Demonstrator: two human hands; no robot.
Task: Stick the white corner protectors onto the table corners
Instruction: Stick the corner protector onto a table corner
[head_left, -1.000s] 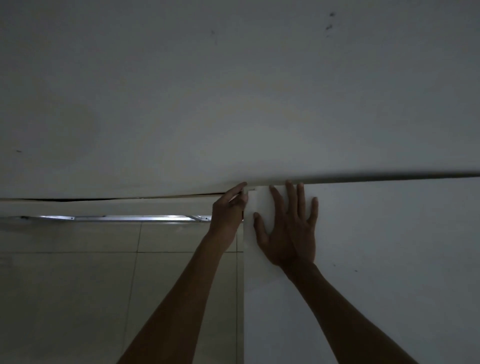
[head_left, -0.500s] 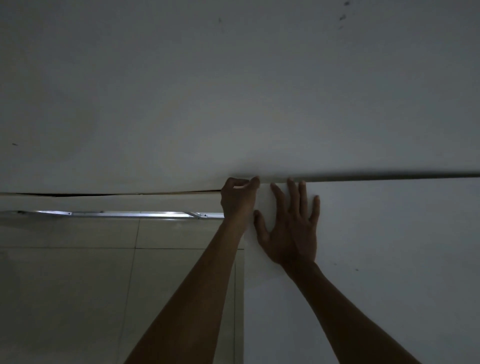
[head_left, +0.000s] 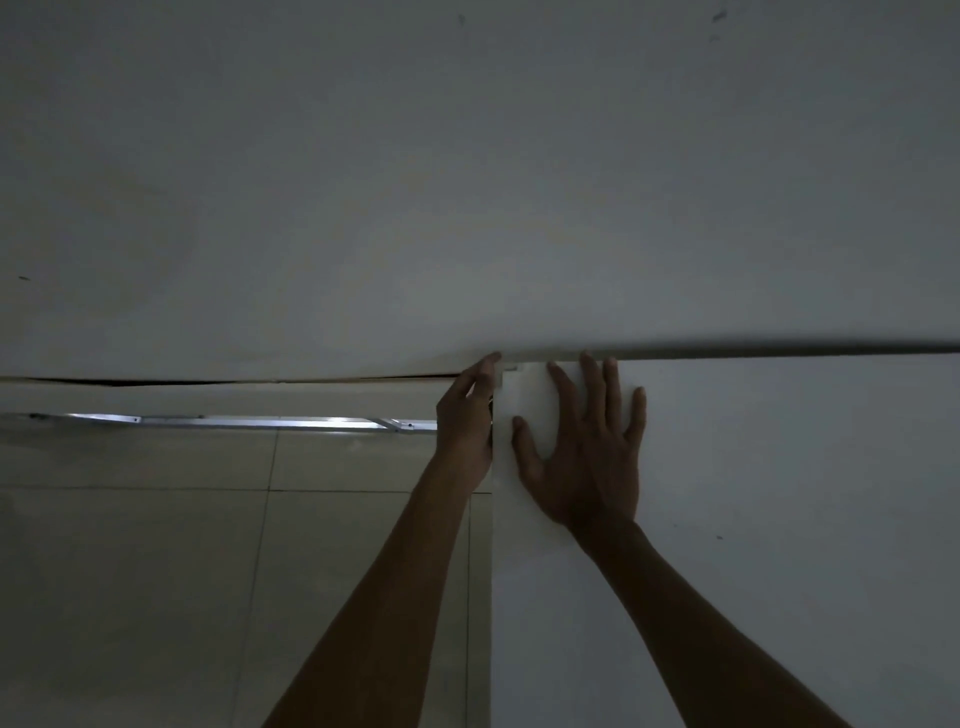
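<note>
Left hand (head_left: 464, 422) pinching corner protector (head_left: 503, 375), wall (head_left: 467, 182) behind, metal rail (head_left: 234, 422) left

Pretty dim shot overall. Most of the upper view is taken up by a plain pale wall (head_left: 467, 182), marked with a few small dark specks near the top right. A thin dark crack (head_left: 208, 382) can be seen running along the wall's bottom edge on the left. Below that, beige floor tiles (head_left: 156, 571) are laid out, and a shiny metal rail (head_left: 234, 421) is lit up just under the wall.
</note>
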